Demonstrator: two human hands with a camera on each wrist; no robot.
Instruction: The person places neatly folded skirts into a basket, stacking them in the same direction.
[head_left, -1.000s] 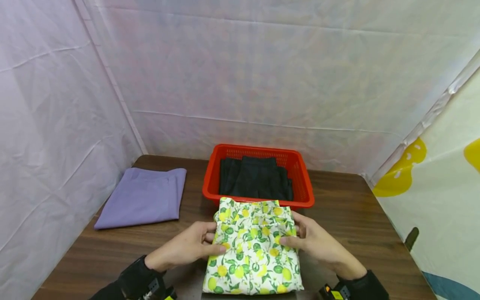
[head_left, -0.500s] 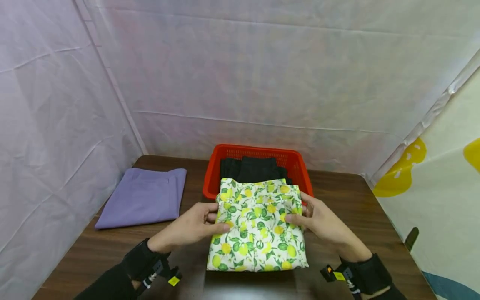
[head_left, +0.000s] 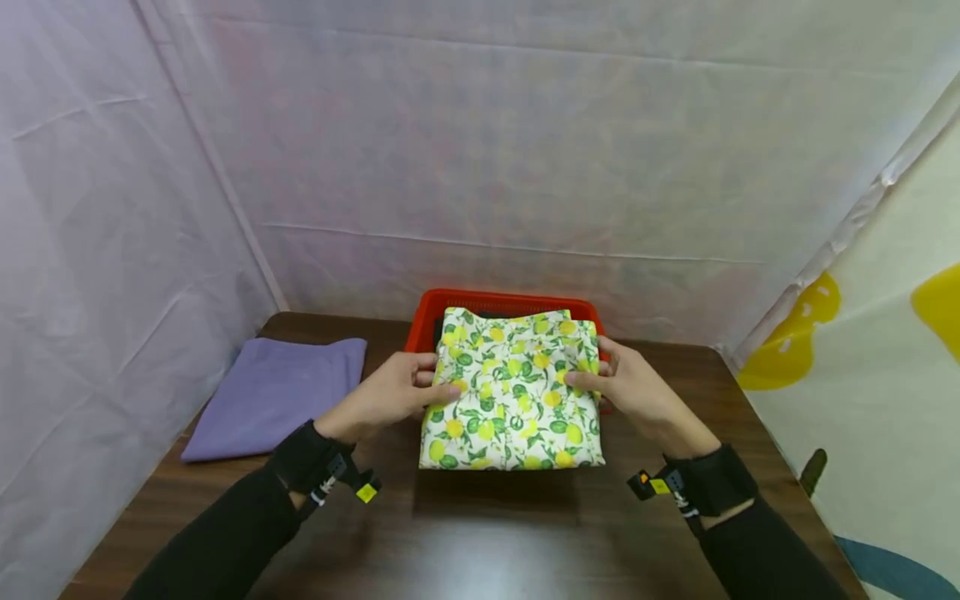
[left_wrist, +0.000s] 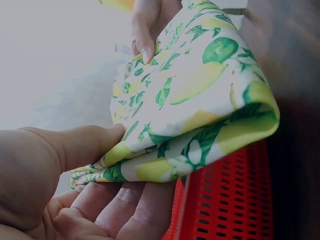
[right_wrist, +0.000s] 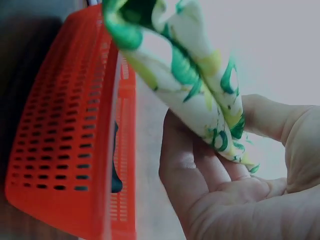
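A folded white cloth garment [head_left: 513, 400] with a lemon and leaf print is held up between both hands, over the red plastic basket [head_left: 427, 312]. My left hand [head_left: 386, 387] pinches its left edge, thumb on top and fingers underneath, as the left wrist view shows. On the opposite edge my right hand [head_left: 633, 387] grips it the same way. In the right wrist view the folded layers [right_wrist: 200, 85] hang above the basket's rim, and some dark cloth [right_wrist: 116, 170] shows inside the basket. From the head view the garment covers most of the basket.
A folded purple cloth [head_left: 277, 396] lies on the brown wooden table [head_left: 495, 542], left of the basket. White fabric walls [head_left: 480, 150] rise behind and at the left; the right wall [head_left: 885, 433] carries yellow and green shapes.
Both hands have carried the lemon-print garment forward, away from the body, from in front of the basket to over it. The dark cloth inside has become mostly hidden in the head view.
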